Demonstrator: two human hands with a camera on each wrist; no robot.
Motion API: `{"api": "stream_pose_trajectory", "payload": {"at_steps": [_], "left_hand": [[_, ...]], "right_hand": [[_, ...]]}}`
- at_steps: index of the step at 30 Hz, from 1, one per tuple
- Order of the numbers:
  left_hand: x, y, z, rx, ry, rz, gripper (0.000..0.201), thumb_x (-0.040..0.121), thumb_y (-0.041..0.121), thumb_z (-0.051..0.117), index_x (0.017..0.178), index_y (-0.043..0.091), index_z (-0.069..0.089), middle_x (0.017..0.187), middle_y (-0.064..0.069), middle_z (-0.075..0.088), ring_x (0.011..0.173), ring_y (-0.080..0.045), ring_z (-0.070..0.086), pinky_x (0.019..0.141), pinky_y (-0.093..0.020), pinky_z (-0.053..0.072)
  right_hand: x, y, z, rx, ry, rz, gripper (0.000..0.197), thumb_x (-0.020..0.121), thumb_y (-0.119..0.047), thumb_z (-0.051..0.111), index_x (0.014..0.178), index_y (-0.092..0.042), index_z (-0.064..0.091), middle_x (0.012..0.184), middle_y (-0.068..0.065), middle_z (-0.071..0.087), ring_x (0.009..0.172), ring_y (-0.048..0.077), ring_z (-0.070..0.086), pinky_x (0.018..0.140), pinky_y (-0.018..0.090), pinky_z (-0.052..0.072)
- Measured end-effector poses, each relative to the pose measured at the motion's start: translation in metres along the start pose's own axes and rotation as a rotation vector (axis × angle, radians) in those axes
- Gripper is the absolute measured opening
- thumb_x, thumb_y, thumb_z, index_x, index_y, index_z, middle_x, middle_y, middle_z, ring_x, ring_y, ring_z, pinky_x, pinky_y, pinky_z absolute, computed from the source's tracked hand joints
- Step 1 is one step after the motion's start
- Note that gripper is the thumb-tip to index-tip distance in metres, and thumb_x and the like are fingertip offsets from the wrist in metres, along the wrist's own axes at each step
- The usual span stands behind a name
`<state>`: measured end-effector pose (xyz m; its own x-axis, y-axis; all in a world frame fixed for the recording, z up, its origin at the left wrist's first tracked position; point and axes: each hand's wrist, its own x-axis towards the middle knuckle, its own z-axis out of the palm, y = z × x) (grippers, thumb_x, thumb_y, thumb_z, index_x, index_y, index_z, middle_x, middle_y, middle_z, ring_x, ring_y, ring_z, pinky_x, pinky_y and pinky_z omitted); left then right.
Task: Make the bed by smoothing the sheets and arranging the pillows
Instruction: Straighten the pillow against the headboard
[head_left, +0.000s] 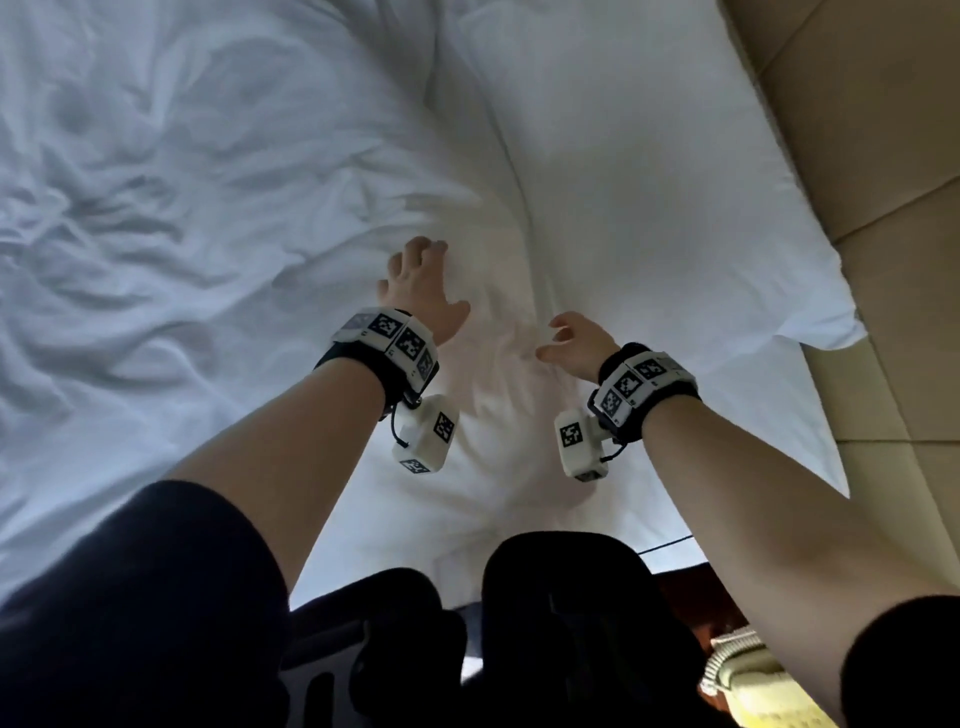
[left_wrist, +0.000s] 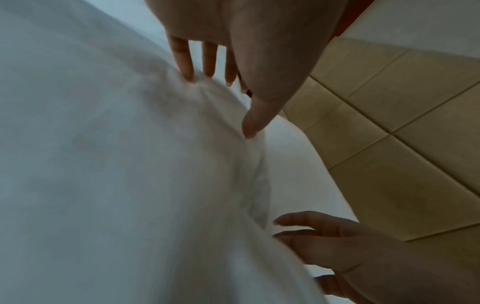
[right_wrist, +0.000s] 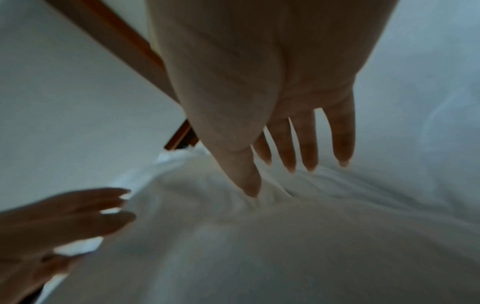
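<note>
A white pillow (head_left: 649, 208) lies along the right side of the bed, against the headboard. A second puffy white pillow (head_left: 493, 426) lies beside it, under my hands. My left hand (head_left: 418, 283) rests on its far part with straight fingers (left_wrist: 187, 61) touching the fabric and the thumb spread. My right hand (head_left: 574, 343) hovers low over the seam between the pillows, fingers (right_wrist: 288, 148) loosely extended and their tips at the cloth. Neither hand holds anything. The wrinkled white sheet (head_left: 182, 218) covers the left of the bed.
A beige padded headboard (head_left: 883, 156) runs along the right. My dark clothing (head_left: 545, 623) fills the near edge. A pale yellow-white object (head_left: 753, 686) sits at the bottom right beside a strip of reddish-brown wood (head_left: 691, 587).
</note>
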<state>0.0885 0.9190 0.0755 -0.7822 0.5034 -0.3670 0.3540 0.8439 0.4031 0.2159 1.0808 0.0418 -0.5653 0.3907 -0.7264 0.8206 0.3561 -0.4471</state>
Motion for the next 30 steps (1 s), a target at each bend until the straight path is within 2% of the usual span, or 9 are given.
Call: {"api": "stream_pose_trajectory", "payload": {"at_steps": [3,7,10,13,16,19,24,27,30], "left_hand": [[-0.002,-0.018,0.015,0.010,-0.031,-0.066,0.075,0.078,0.040,0.065,0.142,0.022,0.031,0.152,0.002,0.024,0.138,-0.023,0.025,0.109,-0.043,0.024],[-0.006,-0.027,0.033,-0.034,-0.103,-0.158,0.094,0.072,0.062,0.065,0.146,0.021,0.023,0.154,0.003,0.021,0.141,-0.022,0.024,0.114,-0.047,0.021],[-0.007,-0.022,0.041,-0.043,-0.137,-0.194,0.114,0.062,0.075,0.065,0.147,0.017,0.016,0.153,-0.002,0.023,0.140,-0.024,0.025,0.114,-0.047,0.023],[-0.008,-0.022,0.041,0.035,-0.146,-0.202,0.110,0.066,0.061,0.070,0.148,0.013,0.015,0.149,-0.008,0.027,0.138,-0.028,0.028,0.111,-0.047,0.028],[-0.015,-0.025,0.036,0.063,-0.128,-0.176,0.099,0.070,0.052,0.070,0.146,0.012,0.020,0.145,-0.009,0.030,0.133,-0.029,0.032,0.107,-0.046,0.032],[-0.027,-0.022,0.026,-0.004,-0.149,-0.149,0.108,0.069,0.059,0.070,0.149,0.016,0.012,0.148,-0.008,0.025,0.137,-0.029,0.028,0.111,-0.046,0.027],[-0.048,-0.009,-0.002,-0.107,-0.145,-0.008,0.122,0.068,0.052,0.074,0.150,0.030,-0.013,0.158,0.008,-0.003,0.144,-0.026,0.019,0.115,-0.050,0.021],[-0.059,0.002,-0.021,0.068,-0.053,0.189,0.117,0.071,0.048,0.072,0.149,0.033,-0.014,0.159,0.011,-0.013,0.148,-0.020,-0.002,0.117,-0.050,0.010],[-0.072,0.015,-0.033,0.358,-0.013,0.436,0.110,0.077,0.029,0.068,0.150,0.031,-0.014,0.157,0.010,-0.021,0.146,-0.020,-0.019,0.116,-0.049,-0.002]], "right_hand": [[0.012,0.002,0.010,0.025,-0.095,-0.027,0.089,0.083,-0.031,0.071,0.150,-0.016,0.015,0.149,0.009,0.035,0.134,0.028,0.040,0.104,0.031,0.034],[0.032,-0.005,0.015,0.157,-0.178,0.021,0.110,0.075,-0.046,0.075,0.152,-0.019,0.001,0.152,0.009,0.030,0.136,0.030,0.037,0.109,0.040,0.036],[0.042,-0.002,0.029,0.220,-0.257,0.064,0.101,0.072,-0.049,0.076,0.149,-0.016,0.021,0.139,0.005,0.049,0.124,0.028,0.052,0.100,0.037,0.045],[0.041,0.001,0.045,0.200,-0.319,0.059,0.073,0.069,-0.041,0.082,0.132,-0.015,0.055,0.126,0.003,0.063,0.118,0.024,0.059,0.102,0.036,0.046],[0.031,-0.003,0.051,0.191,-0.254,0.017,0.058,0.076,-0.021,0.078,0.129,-0.010,0.057,0.125,0.002,0.061,0.116,0.021,0.057,0.100,0.032,0.044],[0.009,-0.020,0.044,0.251,-0.188,-0.035,0.047,0.078,-0.016,0.075,0.122,-0.006,0.061,0.116,0.002,0.063,0.108,0.021,0.059,0.097,0.032,0.046],[-0.030,-0.045,0.026,0.332,-0.038,-0.116,0.027,0.078,0.000,0.066,0.105,0.002,0.068,0.105,0.017,0.069,0.101,0.030,0.064,0.091,0.036,0.052],[-0.067,-0.061,0.016,0.422,-0.003,-0.161,0.018,0.075,-0.002,0.070,0.092,0.002,0.070,0.094,0.015,0.071,0.090,0.028,0.067,0.084,0.035,0.055],[-0.102,-0.072,0.012,0.498,0.014,-0.249,0.041,0.057,-0.011,0.077,0.092,0.009,0.067,0.092,0.023,0.069,0.086,0.031,0.067,0.082,0.041,0.055]]}}
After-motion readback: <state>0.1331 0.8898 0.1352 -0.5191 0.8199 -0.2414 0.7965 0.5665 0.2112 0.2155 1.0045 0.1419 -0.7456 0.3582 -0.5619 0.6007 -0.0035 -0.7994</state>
